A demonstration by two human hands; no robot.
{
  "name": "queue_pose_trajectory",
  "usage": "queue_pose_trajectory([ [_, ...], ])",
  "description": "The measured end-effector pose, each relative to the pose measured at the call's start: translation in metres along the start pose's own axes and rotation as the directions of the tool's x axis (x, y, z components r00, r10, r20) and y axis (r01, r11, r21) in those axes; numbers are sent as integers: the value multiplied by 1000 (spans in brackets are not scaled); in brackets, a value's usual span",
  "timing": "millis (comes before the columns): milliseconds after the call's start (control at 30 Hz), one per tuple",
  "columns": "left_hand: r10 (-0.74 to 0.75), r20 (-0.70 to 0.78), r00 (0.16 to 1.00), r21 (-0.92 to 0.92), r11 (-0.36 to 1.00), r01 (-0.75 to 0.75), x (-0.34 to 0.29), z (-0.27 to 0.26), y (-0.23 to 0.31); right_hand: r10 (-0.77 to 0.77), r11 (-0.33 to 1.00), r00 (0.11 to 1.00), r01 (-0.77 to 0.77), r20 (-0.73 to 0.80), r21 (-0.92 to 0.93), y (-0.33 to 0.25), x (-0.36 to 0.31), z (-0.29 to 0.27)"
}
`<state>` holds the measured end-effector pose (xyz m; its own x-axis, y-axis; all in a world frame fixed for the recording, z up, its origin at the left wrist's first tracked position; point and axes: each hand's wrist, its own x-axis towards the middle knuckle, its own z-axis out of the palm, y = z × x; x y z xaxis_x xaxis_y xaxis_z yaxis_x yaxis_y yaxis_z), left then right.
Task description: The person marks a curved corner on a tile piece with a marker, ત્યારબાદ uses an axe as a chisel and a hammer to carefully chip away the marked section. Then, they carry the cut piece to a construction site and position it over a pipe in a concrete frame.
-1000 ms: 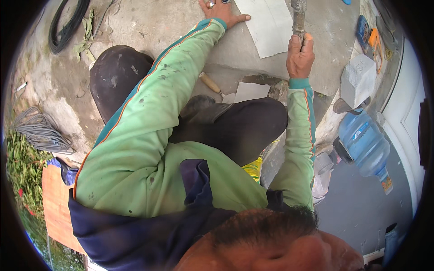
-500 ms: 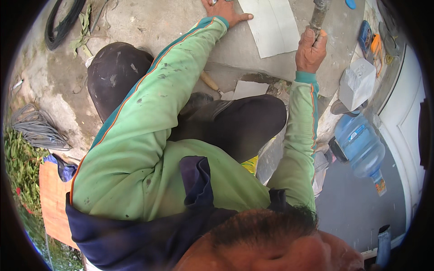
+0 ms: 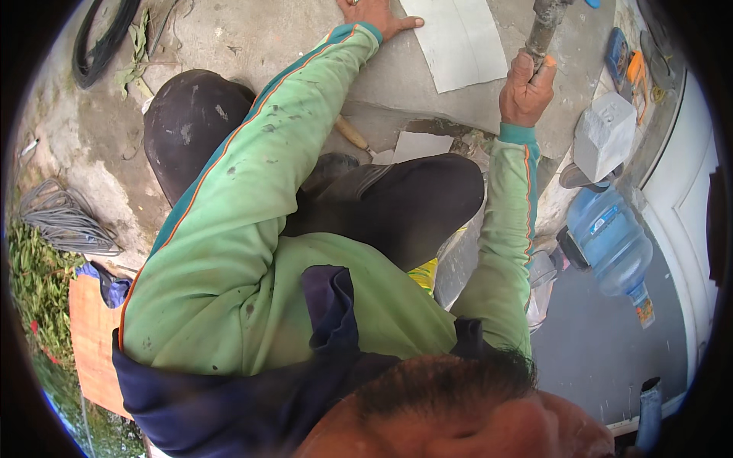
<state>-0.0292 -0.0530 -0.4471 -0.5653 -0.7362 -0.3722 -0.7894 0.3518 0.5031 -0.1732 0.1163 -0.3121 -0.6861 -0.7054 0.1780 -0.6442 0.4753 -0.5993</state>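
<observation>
My left hand (image 3: 379,17) rests on the grey concrete slab (image 3: 389,65) at the top, thumb stretched out toward a white flat sheet or tile (image 3: 456,42). Its fingers are partly cut off by the picture's edge. My right hand (image 3: 526,91) is closed around the handle of a dirty grey hammer-like tool (image 3: 544,27), right of the white piece. The tool points up and away, and its far end is out of view. A wooden-handled tool (image 3: 352,133) lies between my left forearm and my bent knee, near a smaller white piece (image 3: 421,146).
At right are a whitish block (image 3: 605,137), a sandal (image 3: 586,179), an orange-handled tool (image 3: 636,69) and a blue water bottle (image 3: 611,237). Coiled grey cable (image 3: 65,220) and a black coil (image 3: 103,42) lie at left. Broken ground borders the slab before my knees.
The view has shifted slightly. The grey tool in my right hand reads a little more tilted to the right; my left hand stays on the slab.
</observation>
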Motion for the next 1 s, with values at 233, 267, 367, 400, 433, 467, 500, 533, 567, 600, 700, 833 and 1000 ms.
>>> queue_pose_trajectory([
  [233, -22, 92, 995, -20, 1000, 24, -3, -8, 12, 162, 961, 968, -110, 194, -254, 43, -26, 3],
  [267, -23, 88, 996, -20, 999, 25, -1, -8, 11, 150, 974, 978, -121, 143, -190, 39, -27, -1],
  [367, -11, 18, 1000, -4, 1000, 11, -1, -3, 8, 181, 981, 980, -185, 84, 51, 30, -33, -19],
  [400, -16, 26, 1000, -4, 1000, 16, -2, -2, 6, 187, 980, 978, -192, 91, 48, 28, -38, -21],
  [433, -7, 11, 1000, 9, 1000, 7, 0, -2, 6, 142, 975, 990, -143, 22, 171, 25, -43, -23],
  [467, 1, -5, 1000, 23, 1000, -1, 1, 0, 5, 103, 954, 993, -84, -53, 287, 23, -46, -25],
  [500, 2, 0, 1000, 22, 1000, -2, 1, 3, 4, 58, 987, 998, -55, -15, 153, 33, -51, -28],
  [533, 15, -10, 1000, 9, 1000, -15, 0, 5, 7, 62, 988, 998, -59, -21, 145, 40, -56, -29],
  [567, 25, -22, 999, -3, 1000, -25, -1, 6, 8, 93, 994, 988, -85, 126, -71, 47, -59, -26],
  [600, 32, -20, 999, -5, 999, -32, -1, 9, 7, 154, 955, 953, -77, 259, -286, 53, -63, -24],
  [700, 35, -21, 999, -8, 999, -35, 9, 5, 6, 202, 963, 960, -159, 192, -219, 59, -60, -32],
  [833, 6, 5, 1000, -8, 1000, -6, 1, 3, 3, 222, 970, 973, -227, 66, 84, 52, -81, -48],
  [1000, 13, 9, 1000, -22, 1000, -13, 2, 4, 6, 122, 983, 992, -124, 20, 135, 56, -102, -57],
])
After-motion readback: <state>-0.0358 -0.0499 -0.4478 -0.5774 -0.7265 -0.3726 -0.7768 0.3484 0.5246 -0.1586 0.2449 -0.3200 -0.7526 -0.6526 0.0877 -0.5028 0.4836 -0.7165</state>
